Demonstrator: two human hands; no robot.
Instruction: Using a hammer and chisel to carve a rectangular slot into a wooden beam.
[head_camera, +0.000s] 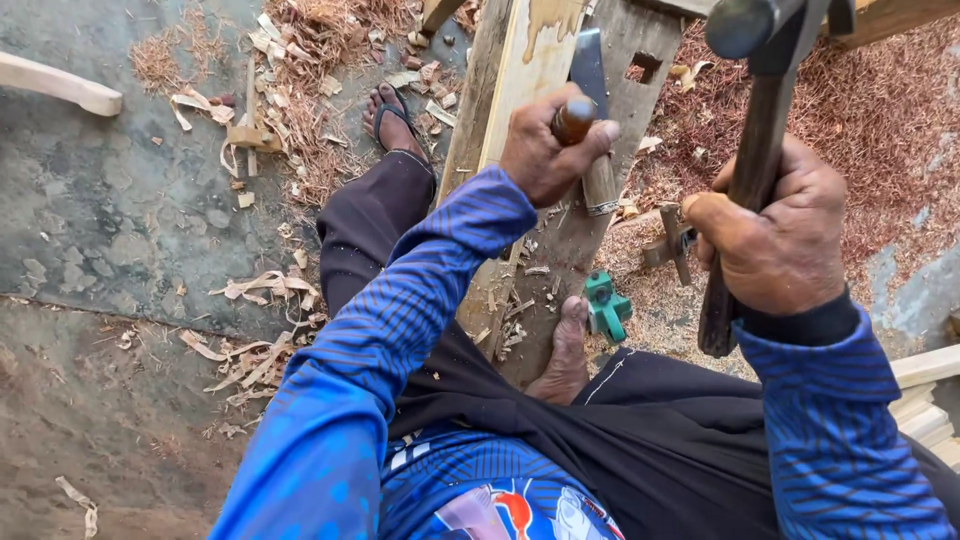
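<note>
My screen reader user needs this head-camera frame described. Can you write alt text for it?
Seen from above, a person's left hand holds a wooden-handled chisel against a plank, while the right hand raises a hammer. Wood shavings litter the ground, and one bare foot rests on the plank.

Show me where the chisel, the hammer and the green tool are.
chisel (588, 70): head view, on the flat metal blade.
hammer (745, 25): head view, on the dark metal head.
green tool (604, 305): head view, on its body.

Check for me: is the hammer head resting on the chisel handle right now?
No: the hammer is raised in the right hand, its head up near the frame's top, apart from the chisel gripped by the left hand.
</note>
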